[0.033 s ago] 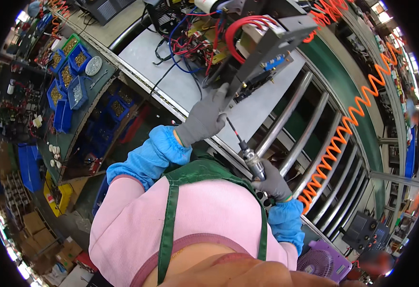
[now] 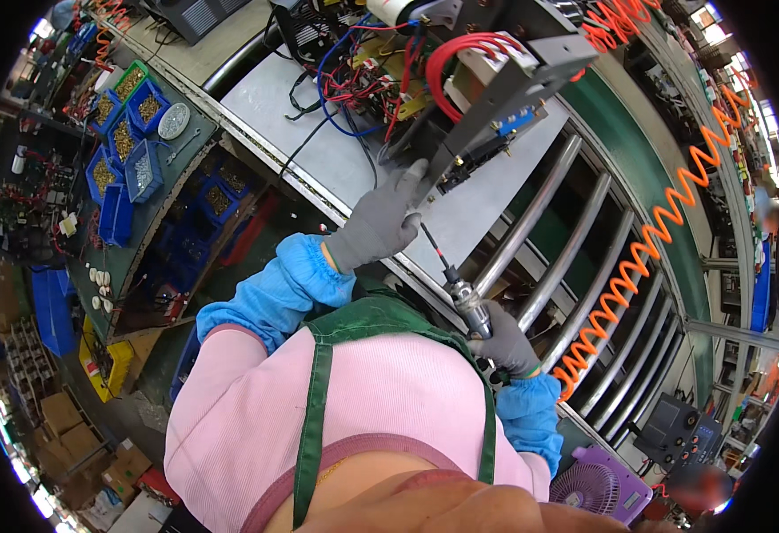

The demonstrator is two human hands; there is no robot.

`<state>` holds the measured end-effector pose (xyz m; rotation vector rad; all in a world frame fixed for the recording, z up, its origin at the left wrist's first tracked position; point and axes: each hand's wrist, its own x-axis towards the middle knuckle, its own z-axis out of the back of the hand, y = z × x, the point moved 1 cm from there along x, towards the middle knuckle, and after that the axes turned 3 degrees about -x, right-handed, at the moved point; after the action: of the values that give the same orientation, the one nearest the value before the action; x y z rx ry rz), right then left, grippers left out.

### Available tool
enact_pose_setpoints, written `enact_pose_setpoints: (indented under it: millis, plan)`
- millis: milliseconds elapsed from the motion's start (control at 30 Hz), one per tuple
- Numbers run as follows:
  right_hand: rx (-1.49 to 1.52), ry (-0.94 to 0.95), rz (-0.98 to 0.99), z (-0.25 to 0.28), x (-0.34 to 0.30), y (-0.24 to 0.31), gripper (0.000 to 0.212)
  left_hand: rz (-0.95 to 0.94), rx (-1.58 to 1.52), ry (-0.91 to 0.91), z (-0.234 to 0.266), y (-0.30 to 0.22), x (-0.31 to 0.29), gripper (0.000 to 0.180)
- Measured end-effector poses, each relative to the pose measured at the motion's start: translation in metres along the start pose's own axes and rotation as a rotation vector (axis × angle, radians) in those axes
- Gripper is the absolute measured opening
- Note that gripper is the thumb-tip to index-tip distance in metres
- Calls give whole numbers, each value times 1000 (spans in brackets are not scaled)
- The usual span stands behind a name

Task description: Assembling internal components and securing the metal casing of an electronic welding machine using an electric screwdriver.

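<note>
My left hand (image 2: 373, 222), in a grey glove, grips the near end of a dark metal panel (image 2: 481, 124) that stands tilted. A blue connector (image 2: 515, 122) and black parts with brass-coloured studs are mounted on the panel's right side. Behind it lies a wired assembly with a thick red cable coil (image 2: 447, 67) and red and blue wires. Closed around a power screwdriver (image 2: 467, 304) is my right hand (image 2: 507, 342), also gloved. The screwdriver's long thin bit points up and left, its tip close to my left fingers and just short of the panel.
A white board (image 2: 318, 151) lies under the assembly, beside metal rollers (image 2: 545, 253). An orange coiled hose (image 2: 643, 253) runs along the right. Blue bins (image 2: 145, 173) of small fasteners stand on the left bench. A purple fan (image 2: 598, 489) sits at lower right.
The metal panel has shifted slightly to the right. The screwdriver's tip sits a touch lower, and the orange hose has swung a little left. Both hands keep their holds.
</note>
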<state>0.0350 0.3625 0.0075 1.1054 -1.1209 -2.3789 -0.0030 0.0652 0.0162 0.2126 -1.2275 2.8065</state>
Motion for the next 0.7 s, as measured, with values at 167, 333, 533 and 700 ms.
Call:
enact_pose_setpoints:
  millis: [167, 333, 533, 700]
  plan:
    - [128, -20, -133, -22, 1, 31, 63, -228, -234, 289, 13, 40, -13, 47]
    - [24, -61, -213, -51, 17, 55, 55, -271, -188, 464, 52, 80, -16, 38]
    - [-149, -6, -254, -95, 34, 104, 55, -173, -195, 396, 102, 158, -13, 38]
    - [-357, -62, -408, -145, 48, 102, 51, -176, -106, 523, 132, 204, -14, 40]
